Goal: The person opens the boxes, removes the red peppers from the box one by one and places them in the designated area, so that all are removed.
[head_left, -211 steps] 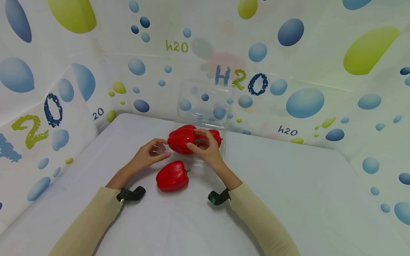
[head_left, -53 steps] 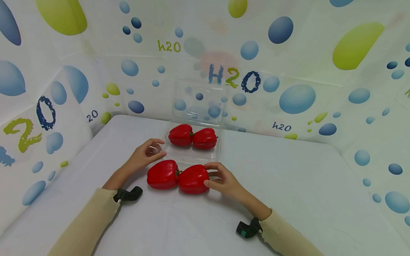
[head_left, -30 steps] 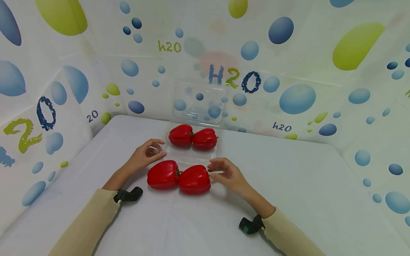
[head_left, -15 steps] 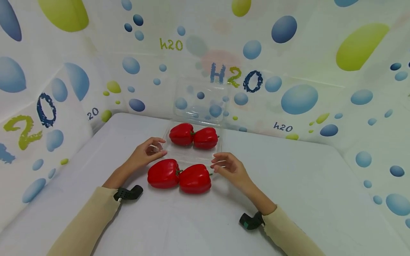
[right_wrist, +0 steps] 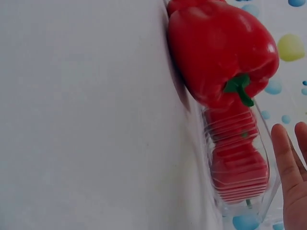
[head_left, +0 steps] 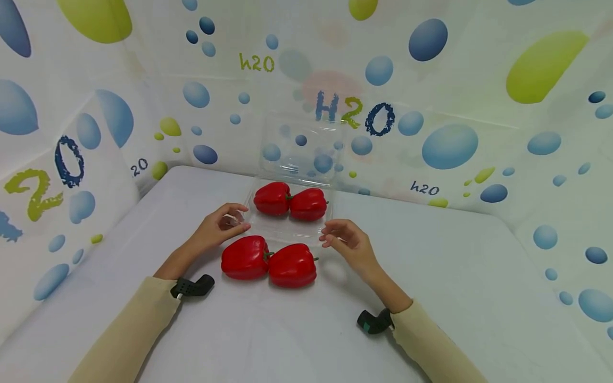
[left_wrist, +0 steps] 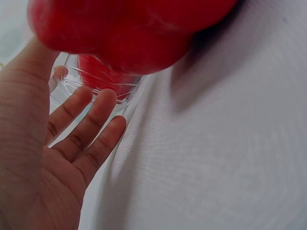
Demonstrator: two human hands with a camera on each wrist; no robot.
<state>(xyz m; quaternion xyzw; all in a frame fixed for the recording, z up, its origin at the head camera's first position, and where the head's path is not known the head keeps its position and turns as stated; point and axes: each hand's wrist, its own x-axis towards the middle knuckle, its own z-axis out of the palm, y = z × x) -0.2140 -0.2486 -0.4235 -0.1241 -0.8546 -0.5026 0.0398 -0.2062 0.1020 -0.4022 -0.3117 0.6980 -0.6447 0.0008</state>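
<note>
Two red bell peppers, left [head_left: 272,199] and right [head_left: 308,205], lie side by side in the clear plastic container [head_left: 287,230]. Its see-through lid [head_left: 301,149] stands raised at the back. In front, on the table, lie two more, a left bell pepper [head_left: 245,258] and a right bell pepper [head_left: 292,266]. My left hand [head_left: 217,226] rests at the container's left edge, fingers loosely bent and thumb apart; in the left wrist view a pepper partly hides it. My right hand [head_left: 351,246] is at the container's front right corner, holding nothing, fingertips close to the rim; contact cannot be told.
A white cloth covers the table [head_left: 431,282]. Behind it hangs a white curtain [head_left: 412,64] printed with blue and green drops. Each wrist wears a black camera mount, left mount [head_left: 192,286] and right mount [head_left: 375,322].
Seven seconds ago my right hand held a pepper over the container; that pepper now lies in front. The hand let go and moved up to the container's corner. The left hand stays put.
</note>
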